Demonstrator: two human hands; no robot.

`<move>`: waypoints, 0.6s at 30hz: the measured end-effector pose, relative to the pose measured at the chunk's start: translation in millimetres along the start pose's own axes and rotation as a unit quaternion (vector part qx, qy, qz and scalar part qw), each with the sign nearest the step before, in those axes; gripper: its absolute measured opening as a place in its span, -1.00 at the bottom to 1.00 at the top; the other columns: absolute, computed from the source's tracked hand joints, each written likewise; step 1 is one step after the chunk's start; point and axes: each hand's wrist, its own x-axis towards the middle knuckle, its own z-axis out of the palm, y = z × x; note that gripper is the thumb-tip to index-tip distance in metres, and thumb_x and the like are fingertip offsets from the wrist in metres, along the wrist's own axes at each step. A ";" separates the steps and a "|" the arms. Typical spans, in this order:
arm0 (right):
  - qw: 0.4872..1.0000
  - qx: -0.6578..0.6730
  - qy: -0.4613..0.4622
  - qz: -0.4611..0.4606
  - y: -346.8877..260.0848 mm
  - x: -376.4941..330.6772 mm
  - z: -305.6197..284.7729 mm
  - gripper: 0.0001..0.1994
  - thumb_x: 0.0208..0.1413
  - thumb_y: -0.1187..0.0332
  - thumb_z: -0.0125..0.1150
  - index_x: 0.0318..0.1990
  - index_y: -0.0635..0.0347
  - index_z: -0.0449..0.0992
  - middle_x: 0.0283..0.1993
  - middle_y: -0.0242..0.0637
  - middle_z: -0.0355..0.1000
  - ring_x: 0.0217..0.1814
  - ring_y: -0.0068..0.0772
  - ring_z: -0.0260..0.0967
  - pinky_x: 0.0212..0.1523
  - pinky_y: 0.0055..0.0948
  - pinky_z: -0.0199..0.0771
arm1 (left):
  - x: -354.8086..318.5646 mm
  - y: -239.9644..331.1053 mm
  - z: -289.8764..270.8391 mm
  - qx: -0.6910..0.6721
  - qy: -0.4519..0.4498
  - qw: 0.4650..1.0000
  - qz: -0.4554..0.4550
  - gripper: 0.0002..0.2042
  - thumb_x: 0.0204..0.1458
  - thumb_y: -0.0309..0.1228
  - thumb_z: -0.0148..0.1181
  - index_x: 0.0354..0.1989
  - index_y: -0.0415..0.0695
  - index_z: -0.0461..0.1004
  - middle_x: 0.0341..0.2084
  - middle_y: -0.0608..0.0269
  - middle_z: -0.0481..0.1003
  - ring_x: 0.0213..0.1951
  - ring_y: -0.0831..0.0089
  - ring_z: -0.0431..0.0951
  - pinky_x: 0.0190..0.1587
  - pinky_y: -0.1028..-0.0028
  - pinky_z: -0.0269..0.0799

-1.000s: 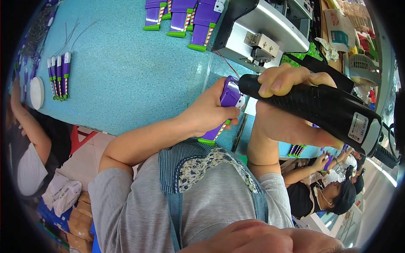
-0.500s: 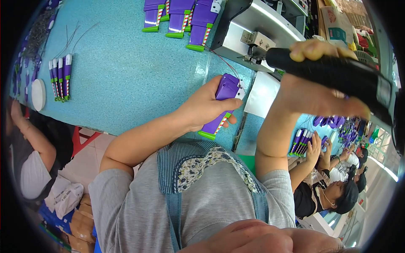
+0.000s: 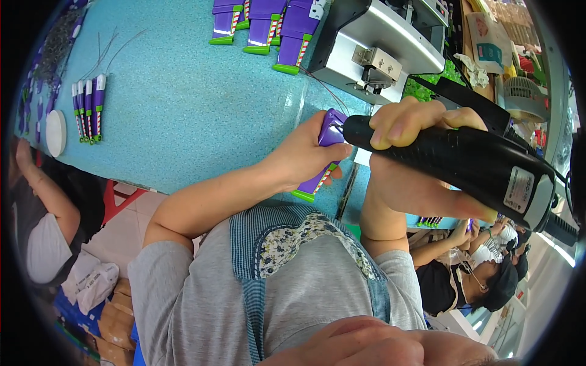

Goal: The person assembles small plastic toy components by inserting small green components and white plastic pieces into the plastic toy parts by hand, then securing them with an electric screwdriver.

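Observation:
My left hand [image 3: 296, 155] grips a purple plastic toy part [image 3: 314, 185] with a green end and a red-and-white striped edge, low over the blue table. Thin wires [image 3: 323, 82] run from its upper end. Wrapped in my right hand [image 3: 394, 183] is a black electric screwdriver [image 3: 458, 155], held slantwise. Its bit reaches the upper face of the purple part, beside my left thumb. The screwdriver's nose partly covers that spot, so a screw there cannot be made out.
Several similar purple parts [image 3: 262, 30] lie at the far edge, left of a grey metal machine [image 3: 397, 36]. At left are slim purple pieces [image 3: 90, 110] with wires and a white disc [image 3: 56, 133]. A co-worker [image 3: 464, 280] sits at right, another person's arm [image 3: 52, 189] at left.
My right hand has brought the screwdriver left and down, from above the table to the purple part. My left hand stays nearly in place, still holding the part.

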 end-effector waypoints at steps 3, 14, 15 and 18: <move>1.000 0.021 -0.003 -0.015 3.0 -3.6 4.0 -0.07 -0.13 -0.55 -0.22 -0.01 0.24 0.28 -0.49 -0.10 0.35 -0.58 -0.29 0.27 -0.49 -0.33 0.30 | -2.5 -3.6 -0.7 0.015 0.006 1.000 0.006 -0.69 0.05 -0.51 0.16 -0.08 -0.21 0.19 -0.48 0.23 0.37 -0.58 0.48 0.47 -0.65 0.51 0.38; 0.997 0.081 0.016 -0.008 -15.8 4.5 4.8 -0.05 -0.12 -0.54 -0.21 0.12 0.20 0.25 -0.41 -0.17 0.34 -0.53 -0.33 0.24 -0.42 -0.31 0.24 | -5.4 6.2 -8.1 -0.025 -0.017 0.999 0.015 -0.67 0.00 -0.51 0.21 -0.10 -0.18 0.23 -0.50 0.22 0.41 -0.63 0.48 0.45 -0.66 0.49 0.35; 0.996 0.082 0.022 -0.019 -23.2 6.6 -0.4 -0.05 -0.11 -0.54 -0.22 0.14 0.19 0.25 -0.40 -0.18 0.33 -0.52 -0.33 0.24 -0.40 -0.29 0.25 | -8.7 11.9 -13.5 -0.053 -0.005 0.999 -0.008 -0.68 0.05 -0.43 0.18 -0.05 -0.18 0.27 -0.41 0.10 0.48 -0.66 0.46 0.43 -0.66 0.46 0.35; 0.996 0.009 0.033 -0.080 -43.2 4.9 -25.0 -0.11 -0.02 -0.48 -0.27 0.13 0.19 0.27 -0.39 -0.19 0.32 -0.50 -0.32 0.22 -0.35 -0.25 0.24 | -7.6 13.4 -44.2 -0.240 -0.198 0.950 -0.020 -0.63 0.18 -0.17 -0.04 -0.04 -0.24 0.26 -0.38 0.03 0.44 -0.66 0.39 0.43 -0.65 0.41 0.41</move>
